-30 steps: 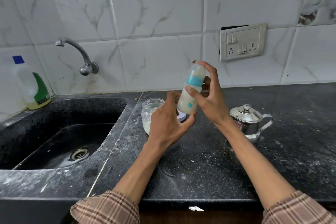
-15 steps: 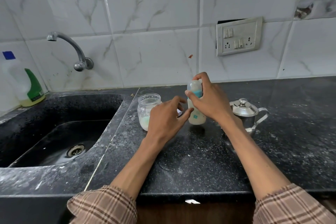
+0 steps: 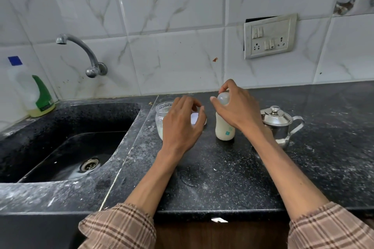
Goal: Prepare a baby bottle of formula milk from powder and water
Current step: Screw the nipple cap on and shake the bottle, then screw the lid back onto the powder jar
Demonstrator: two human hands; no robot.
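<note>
Two checked sleeves (image 3: 119, 226) are seen at the near edge of one black speckled desk (image 3: 222, 178), dusted white. One left hand (image 3: 182, 125) is held loosely spread, gripping nothing, before one glass jar (image 3: 160, 115). One baby bottle (image 3: 223, 129), upright and milk-filled, is gripped at its cap by the right hand (image 3: 236, 107). One steel pot (image 3: 279, 125) is beside it. One sink (image 3: 66, 147), tap (image 3: 81, 50), detergent bottle (image 3: 34, 95) and switch plate (image 3: 269, 36) are noted farther back; no writing is legible.
</note>
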